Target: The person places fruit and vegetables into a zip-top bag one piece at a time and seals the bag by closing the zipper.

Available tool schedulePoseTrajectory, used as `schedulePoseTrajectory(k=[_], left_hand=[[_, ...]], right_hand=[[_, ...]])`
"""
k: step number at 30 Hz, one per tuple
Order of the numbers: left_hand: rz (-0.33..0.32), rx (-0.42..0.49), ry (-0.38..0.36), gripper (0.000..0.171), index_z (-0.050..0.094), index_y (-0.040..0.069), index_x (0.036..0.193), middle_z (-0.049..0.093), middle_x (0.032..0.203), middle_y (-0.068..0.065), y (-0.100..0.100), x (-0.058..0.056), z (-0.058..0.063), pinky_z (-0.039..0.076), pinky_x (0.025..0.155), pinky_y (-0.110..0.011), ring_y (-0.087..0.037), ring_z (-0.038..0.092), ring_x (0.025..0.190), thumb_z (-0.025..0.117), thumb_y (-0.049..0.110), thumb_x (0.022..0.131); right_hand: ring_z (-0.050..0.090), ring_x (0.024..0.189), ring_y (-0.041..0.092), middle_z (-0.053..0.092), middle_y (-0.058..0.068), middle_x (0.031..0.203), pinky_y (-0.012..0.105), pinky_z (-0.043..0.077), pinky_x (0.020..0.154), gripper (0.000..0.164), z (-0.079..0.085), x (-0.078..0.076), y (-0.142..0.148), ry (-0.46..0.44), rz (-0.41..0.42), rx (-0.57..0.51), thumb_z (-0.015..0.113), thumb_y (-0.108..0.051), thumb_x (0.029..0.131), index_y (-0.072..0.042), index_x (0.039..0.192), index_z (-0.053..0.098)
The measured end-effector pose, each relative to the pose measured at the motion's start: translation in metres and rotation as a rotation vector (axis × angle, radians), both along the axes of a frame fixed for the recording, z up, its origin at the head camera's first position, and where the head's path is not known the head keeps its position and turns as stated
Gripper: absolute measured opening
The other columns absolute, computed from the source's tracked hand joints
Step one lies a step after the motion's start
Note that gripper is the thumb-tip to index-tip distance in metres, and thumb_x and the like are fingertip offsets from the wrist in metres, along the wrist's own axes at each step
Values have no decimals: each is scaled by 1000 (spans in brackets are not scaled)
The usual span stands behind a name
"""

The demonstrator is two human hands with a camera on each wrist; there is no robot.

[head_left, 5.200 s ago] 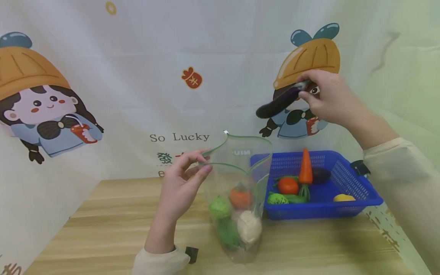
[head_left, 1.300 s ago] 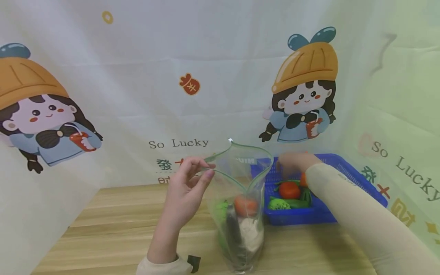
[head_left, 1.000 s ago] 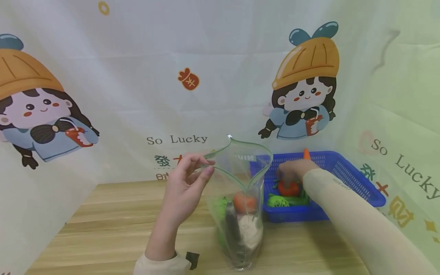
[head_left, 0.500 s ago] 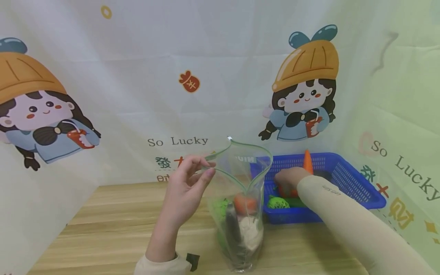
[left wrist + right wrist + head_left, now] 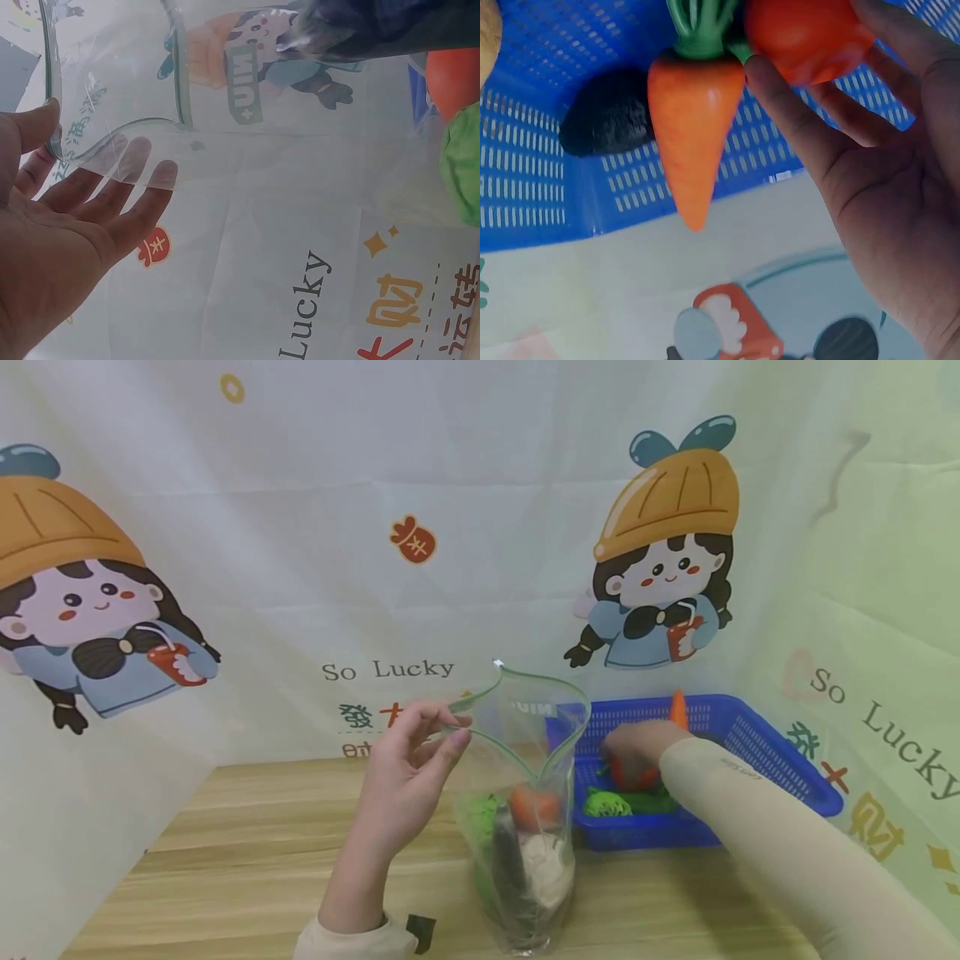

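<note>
My left hand (image 5: 401, 785) pinches the green-edged rim of a clear zip bag (image 5: 483, 764) between thumb and fingers, and the mouth of the bag gapes. Inside the bag are an eggplant (image 5: 510, 864), an orange-red round vegetable (image 5: 535, 807), a whitish lumpy vegetable (image 5: 549, 870) and green ones at the left. Over in the blue basket (image 5: 645, 837), my right hand (image 5: 636, 746) holds a red tomato (image 5: 802, 37), thumb and fingers on either side of it. Close by the index finger lies a carrot (image 5: 696, 127) with a green top.
Also in the basket are a green netted vegetable (image 5: 607, 804) and a dark oval vegetable (image 5: 607, 112). A tan rounded thing (image 5: 486, 37) shows at the right wrist view's edge. A printed curtain (image 5: 300, 568) hangs behind the wooden table (image 5: 247, 852).
The eggplant, earlier held up by my right hand, is now in the bag. My right hand has gone down into the basket onto the tomato. The left hand keeps its grip on the bag.
</note>
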State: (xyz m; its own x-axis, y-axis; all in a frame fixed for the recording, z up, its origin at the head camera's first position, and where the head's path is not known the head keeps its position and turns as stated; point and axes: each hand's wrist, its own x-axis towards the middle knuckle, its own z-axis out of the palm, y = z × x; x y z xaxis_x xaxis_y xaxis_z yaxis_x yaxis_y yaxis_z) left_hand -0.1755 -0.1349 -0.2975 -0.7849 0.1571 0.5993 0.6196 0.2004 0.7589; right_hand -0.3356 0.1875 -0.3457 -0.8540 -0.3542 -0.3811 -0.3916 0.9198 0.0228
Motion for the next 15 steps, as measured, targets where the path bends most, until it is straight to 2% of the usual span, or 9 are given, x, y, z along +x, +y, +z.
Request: schedulePoseTrajectory(k=[2, 5, 8, 10, 12, 15], left_hand=[[3, -2, -7, 12, 57, 0, 110, 69, 133, -17, 0, 0, 0, 62, 103, -32, -32, 69, 131, 67, 3, 104], [3, -7, -11, 12, 57, 1, 110, 69, 133, -17, 1, 0, -1, 63, 103, -33, -32, 69, 131, 67, 4, 104], [2, -11, -7, 12, 58, 1, 110, 68, 133, -17, 1, 0, -2, 63, 103, -33, -32, 69, 131, 67, 4, 104], [2, -14, 2, 12, 58, 1, 110, 69, 133, -17, 1, -1, -2, 63, 103, -33, -32, 69, 131, 67, 5, 104], [4, -14, 8, 12, 58, 1, 110, 69, 133, -17, 1, -1, -2, 63, 103, -33, -32, 69, 130, 67, 5, 104], [8, -10, 8, 12, 58, 1, 109, 70, 135, -17, 1, -1, -2, 63, 102, -33, -32, 70, 130, 68, 4, 103]], right_hand=[[63, 98, 26, 72, 5, 115, 45, 62, 90, 49, 8, 0, 3, -5, -9, -38, 78, -2, 85, -15, 131, 70], [63, 104, 27, 71, 6, 120, 51, 62, 98, 54, 29, 4, 5, 6, -29, -92, 78, -7, 86, -15, 138, 66], [64, 100, 26, 71, 7, 114, 48, 63, 94, 52, 55, 10, 4, 42, 15, -131, 78, -7, 87, -12, 138, 64], [62, 95, 25, 69, 6, 107, 43, 62, 88, 51, 72, 13, 1, 99, 69, -155, 78, -7, 87, -11, 136, 65], [62, 96, 26, 69, 9, 109, 43, 61, 88, 50, 89, 17, 0, 184, 122, -197, 77, -7, 88, -10, 137, 65], [62, 107, 31, 68, 14, 122, 51, 59, 95, 55, 115, 33, 0, 356, 134, -305, 78, -13, 93, -11, 145, 61]])
